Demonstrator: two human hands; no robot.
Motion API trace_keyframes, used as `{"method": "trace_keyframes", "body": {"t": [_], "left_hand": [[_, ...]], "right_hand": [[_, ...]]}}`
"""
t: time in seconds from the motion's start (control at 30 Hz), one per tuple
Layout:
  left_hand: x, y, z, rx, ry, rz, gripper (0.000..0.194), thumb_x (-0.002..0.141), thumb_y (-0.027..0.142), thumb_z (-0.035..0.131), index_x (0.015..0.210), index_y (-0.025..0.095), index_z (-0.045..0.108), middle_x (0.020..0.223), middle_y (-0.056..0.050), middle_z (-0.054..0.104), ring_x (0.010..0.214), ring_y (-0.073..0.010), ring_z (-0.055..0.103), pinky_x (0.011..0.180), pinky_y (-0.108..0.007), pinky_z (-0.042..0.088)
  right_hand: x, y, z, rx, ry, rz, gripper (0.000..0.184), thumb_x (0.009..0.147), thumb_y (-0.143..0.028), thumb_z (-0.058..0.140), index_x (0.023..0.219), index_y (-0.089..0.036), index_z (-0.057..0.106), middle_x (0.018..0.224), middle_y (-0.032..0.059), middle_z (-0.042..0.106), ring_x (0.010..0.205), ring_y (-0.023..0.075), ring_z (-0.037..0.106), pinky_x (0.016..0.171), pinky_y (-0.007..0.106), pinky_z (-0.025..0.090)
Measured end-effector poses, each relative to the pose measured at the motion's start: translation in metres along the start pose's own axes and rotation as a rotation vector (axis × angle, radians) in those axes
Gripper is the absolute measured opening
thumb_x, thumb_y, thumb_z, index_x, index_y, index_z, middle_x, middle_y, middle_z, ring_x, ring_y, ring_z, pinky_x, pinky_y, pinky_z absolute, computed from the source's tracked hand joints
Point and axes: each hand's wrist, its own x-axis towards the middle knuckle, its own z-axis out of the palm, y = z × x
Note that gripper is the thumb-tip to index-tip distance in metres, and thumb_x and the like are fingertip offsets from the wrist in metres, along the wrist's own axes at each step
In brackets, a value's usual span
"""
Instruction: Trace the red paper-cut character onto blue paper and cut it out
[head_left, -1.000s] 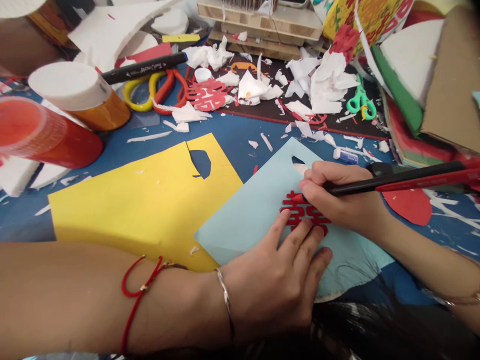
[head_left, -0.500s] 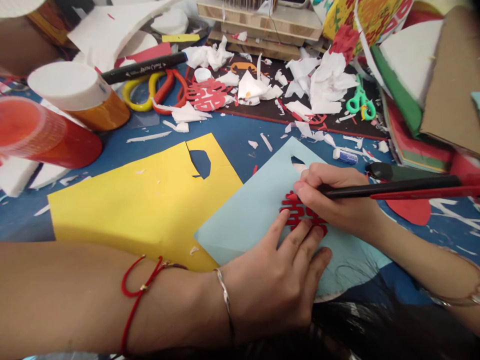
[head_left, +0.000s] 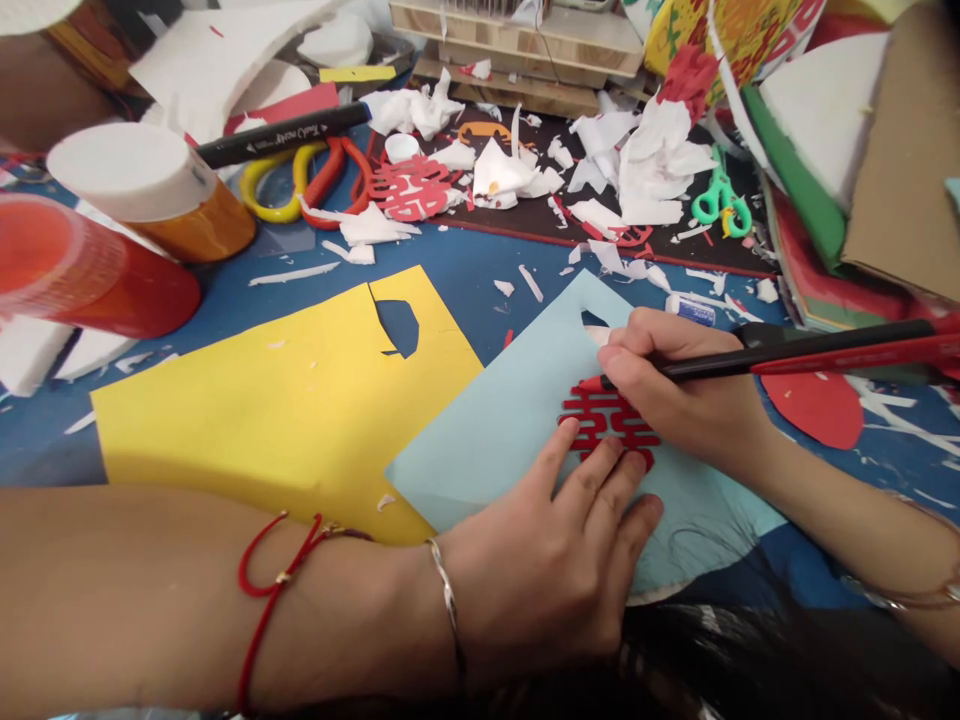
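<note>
My left hand [head_left: 555, 560] lies flat with fingers stretched out, pressing a red paper cut-out [head_left: 600, 420] onto a light blue sheet [head_left: 495, 430]. My right hand [head_left: 679, 385] is closed round a long black and red pen [head_left: 810, 355], whose tip touches the top of the red cut-out. The blue sheet overlaps a yellow sheet [head_left: 285, 410] with a cut-out hole near its top edge.
Red and orange tape rolls [head_left: 112, 240] stand at the left. Yellow and red scissors [head_left: 300, 180], a black marker [head_left: 285, 133] and another red cut-out [head_left: 409, 188] lie behind among white scraps. Green scissors [head_left: 720, 200] and stacked card [head_left: 862, 160] sit at the right.
The pen tip and my right hand shifted slightly left along the cut-out's top, then back right. My left hand stayed pressed down.
</note>
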Motion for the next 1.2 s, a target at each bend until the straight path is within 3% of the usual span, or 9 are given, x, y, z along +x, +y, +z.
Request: {"method": "trace_keyframes", "body": {"t": [0.67, 0.87, 1.03, 1.2], "left_hand": [[0.0005, -0.0004, 0.0011, 0.002, 0.004, -0.006, 0.039, 0.093, 0.02, 0.033, 0.124, 0.006, 0.053, 0.127, -0.02, 0.052, 0.118, -0.0337, 0.049, 0.097, -0.054, 0.042], [0.0007, 0.0001, -0.0001, 0.015, 0.006, -0.01, 0.039, 0.093, 0.019, 0.033, 0.124, 0.007, 0.053, 0.127, -0.019, 0.053, 0.119, -0.0331, 0.049, 0.097, -0.054, 0.042], [0.0007, -0.0003, 0.0004, 0.007, 0.009, -0.011, 0.038, 0.093, 0.019, 0.034, 0.123, 0.007, 0.054, 0.127, -0.018, 0.054, 0.118, -0.0327, 0.049, 0.096, -0.053, 0.043], [0.0008, -0.0003, 0.0002, -0.002, 0.01, -0.011, 0.038, 0.093, 0.019, 0.033, 0.123, 0.007, 0.054, 0.127, -0.018, 0.054, 0.118, -0.0331, 0.05, 0.096, -0.054, 0.043]], "right_hand": [[0.0004, 0.0003, 0.0011, -0.041, -0.13, -0.004, 0.032, 0.082, -0.016, 0.05, 0.057, -0.02, 0.03, 0.052, -0.0055, 0.032, 0.049, 0.0086, 0.032, 0.046, 0.024, 0.029], [0.0011, -0.002, -0.0002, 0.009, -0.093, 0.02, 0.032, 0.08, -0.013, 0.05, 0.055, -0.02, 0.031, 0.051, -0.0055, 0.032, 0.048, 0.0086, 0.032, 0.046, 0.024, 0.03], [0.0039, -0.0015, -0.0013, 0.074, 0.04, 0.062, 0.033, 0.081, -0.013, 0.049, 0.054, -0.02, 0.032, 0.051, -0.0052, 0.034, 0.047, 0.0086, 0.034, 0.046, 0.025, 0.031], [0.0031, 0.0002, -0.0012, 0.014, -0.006, 0.035, 0.033, 0.079, -0.014, 0.052, 0.054, -0.02, 0.032, 0.05, -0.0049, 0.033, 0.048, 0.0095, 0.033, 0.045, 0.025, 0.029]]}}
